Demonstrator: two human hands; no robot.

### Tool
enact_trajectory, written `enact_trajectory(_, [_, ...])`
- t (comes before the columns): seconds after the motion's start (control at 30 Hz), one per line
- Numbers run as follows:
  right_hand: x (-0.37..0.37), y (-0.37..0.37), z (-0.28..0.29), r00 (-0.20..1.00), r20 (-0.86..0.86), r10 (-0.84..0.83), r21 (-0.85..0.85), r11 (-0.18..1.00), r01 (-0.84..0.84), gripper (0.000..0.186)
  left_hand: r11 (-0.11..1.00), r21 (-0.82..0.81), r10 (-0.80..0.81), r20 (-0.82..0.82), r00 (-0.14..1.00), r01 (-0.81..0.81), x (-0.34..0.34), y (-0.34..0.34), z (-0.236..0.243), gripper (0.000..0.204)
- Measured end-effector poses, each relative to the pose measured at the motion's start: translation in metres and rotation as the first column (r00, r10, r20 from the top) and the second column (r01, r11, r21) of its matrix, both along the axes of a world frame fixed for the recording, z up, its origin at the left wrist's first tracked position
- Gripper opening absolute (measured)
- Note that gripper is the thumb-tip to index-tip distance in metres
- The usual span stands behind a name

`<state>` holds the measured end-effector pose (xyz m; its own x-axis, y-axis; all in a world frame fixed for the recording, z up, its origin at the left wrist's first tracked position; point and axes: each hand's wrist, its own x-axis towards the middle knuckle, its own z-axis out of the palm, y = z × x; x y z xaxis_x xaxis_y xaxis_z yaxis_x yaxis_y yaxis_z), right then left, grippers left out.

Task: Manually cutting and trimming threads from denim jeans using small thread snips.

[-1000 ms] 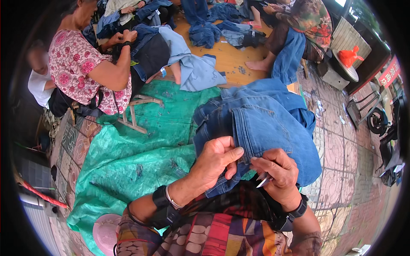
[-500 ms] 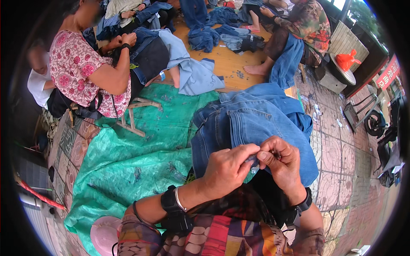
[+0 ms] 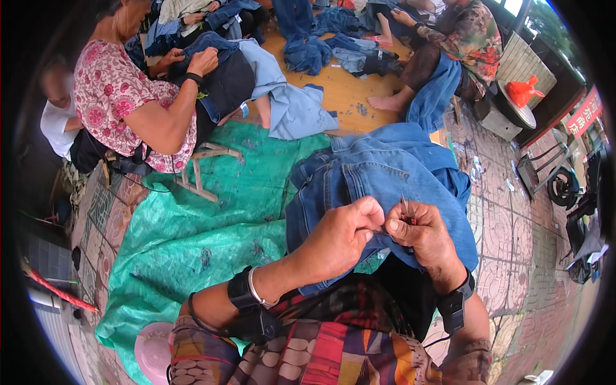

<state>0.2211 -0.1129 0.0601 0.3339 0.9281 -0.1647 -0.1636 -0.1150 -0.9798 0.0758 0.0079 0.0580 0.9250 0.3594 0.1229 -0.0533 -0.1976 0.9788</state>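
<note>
Blue denim jeans [image 3: 378,170] lie in a heap in front of me, draped toward my lap. Over their near part, my left hand [image 3: 350,234] has its fingers curled into a pinch; whatever may be between the fingertips is too small to make out. Close beside it on the right, my right hand [image 3: 420,234] is closed round small thread snips [image 3: 405,206], their pointed metal blades sticking up past the fingers. The fingers hide most of the snips' body.
Green plastic sheeting [image 3: 212,231] covers the ground to the left, with a wooden stool [image 3: 199,179] on it. Co-workers sit around an orange-brown board [image 3: 346,109] strewn with jeans. A red bag [image 3: 524,91] rests on a round lid at right.
My hands have drawn slightly apart, and the snips' blades now show upright. My left hand has turned and risen a little. The jeans' near edge has shifted. A co-worker's hands at left have moved.
</note>
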Motion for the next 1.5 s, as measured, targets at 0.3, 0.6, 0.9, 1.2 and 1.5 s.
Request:
enact_trajectory(0.3, [-0.002, 0.005, 0.004, 0.99, 0.14, 0.006, 0.004, 1.0, -0.007, 0.016, 0.936, -0.349, -0.085, -0.131, 0.988, 0.034, -0.004, 0.009, -0.008, 0.018])
enact_trajectory(0.6, [0.005, 0.007, -0.007, 0.995, -0.081, 0.056, -0.047, 0.997, -0.06, 0.016, 0.906, -0.423, -0.109, -0.181, 0.977, 0.022, 0.002, 0.008, -0.018, 0.019])
enact_trajectory(0.9, [0.009, -0.011, 0.027, 0.967, 0.21, -0.144, 0.115, 0.986, 0.122, 0.013, 0.901, -0.431, -0.035, -0.159, 0.987, -0.037, 0.004, 0.006, -0.028, 0.013])
enact_trajectory(1.2, [-0.008, -0.016, 0.053, 0.231, 0.968, 0.102, -0.07, 0.987, -0.142, 0.024, 0.877, -0.481, -0.055, -0.078, 0.995, 0.011, 0.003, 0.004, -0.028, 0.01])
enact_trajectory(1.5, [-0.015, -0.008, 0.043, 0.063, 0.991, 0.12, -0.11, 0.984, -0.143, 0.016, 0.908, -0.418, -0.052, -0.088, 0.995, 0.01, 0.004, 0.003, -0.031, 0.012])
